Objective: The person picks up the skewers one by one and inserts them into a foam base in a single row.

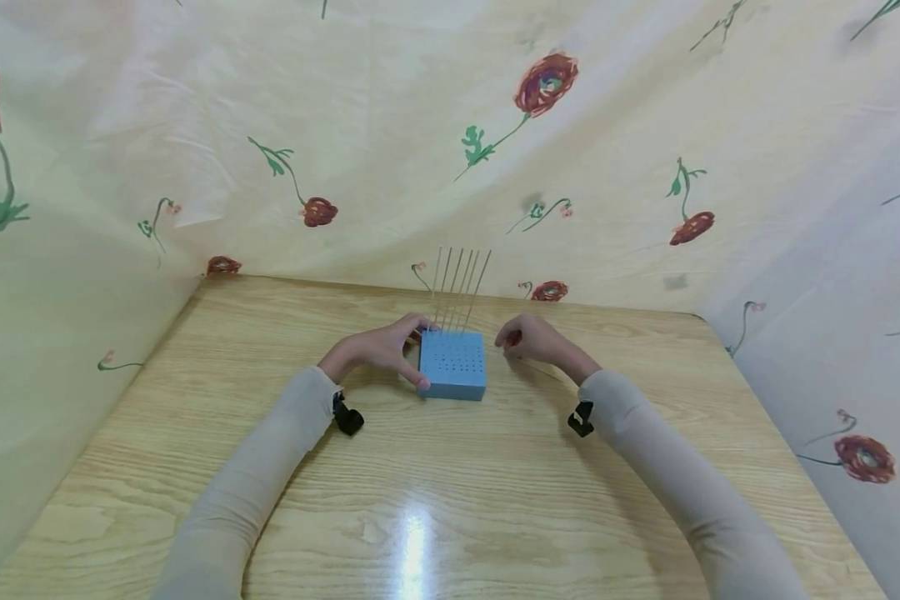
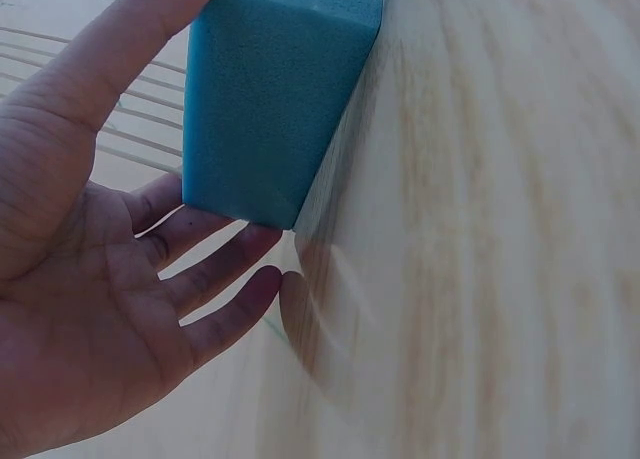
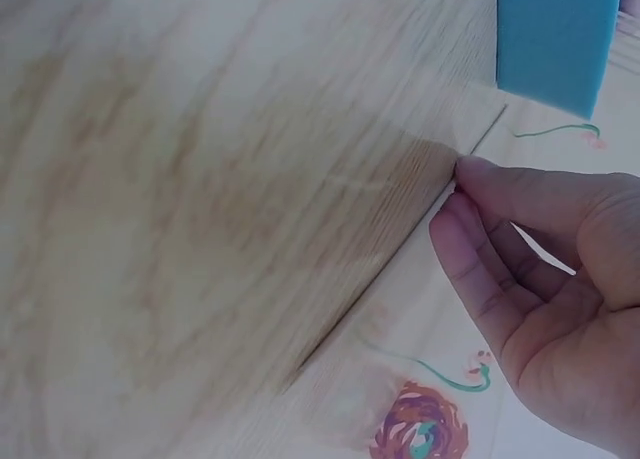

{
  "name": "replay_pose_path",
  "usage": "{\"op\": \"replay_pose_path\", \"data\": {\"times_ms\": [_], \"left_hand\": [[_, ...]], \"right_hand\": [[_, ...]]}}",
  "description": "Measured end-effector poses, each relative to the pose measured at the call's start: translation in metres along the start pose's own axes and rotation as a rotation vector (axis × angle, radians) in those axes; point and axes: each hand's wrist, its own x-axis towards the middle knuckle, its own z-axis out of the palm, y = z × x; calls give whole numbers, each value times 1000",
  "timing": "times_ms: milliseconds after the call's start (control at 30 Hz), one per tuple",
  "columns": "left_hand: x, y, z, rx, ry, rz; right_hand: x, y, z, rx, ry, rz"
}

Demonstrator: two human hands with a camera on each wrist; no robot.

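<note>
A blue foam block (image 1: 453, 388) with rows of small holes in its top sits on the table. Several thin sticks (image 1: 452, 287) stand upright along its far edge, leaning slightly. My left hand (image 1: 378, 346) holds the block from the left side, thumb at the near corner and fingers round the far side; the left wrist view shows the block (image 2: 280, 109) between them. To the right of the block, my right hand (image 1: 540, 340) pinches a thin stick (image 3: 400, 239) between thumb and fingertips. That stick runs low along the tabletop; whether it touches the wood I cannot tell.
The wooden table (image 1: 345, 517) reaches back to a cloth (image 1: 390, 150) printed with red flowers, which hangs behind it and at both sides. Black wrist straps (image 1: 348, 417) show at both sleeves. Light glares off the near tabletop.
</note>
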Motion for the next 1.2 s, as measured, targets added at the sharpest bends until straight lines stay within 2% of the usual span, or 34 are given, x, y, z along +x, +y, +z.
{"op": "replay_pose_path", "data": {"times_ms": [267, 533, 800, 1000, 1200], "left_hand": [[0, 1, 0, -2, 4, 10], [-2, 2, 0, 3, 0, 13], [-3, 4, 0, 5, 3, 10], [-3, 4, 1, 0, 4, 16], [-2, 2, 0, -4, -4, 5]], "right_hand": [[0, 6, -3, -33, 52, 26], [-6, 15, -8, -52, 53, 60], [-13, 28, -9, -50, 36, 34], [-19, 32, -12, -45, 0, -5], [-26, 34, -15, -72, -38, -9]]}}
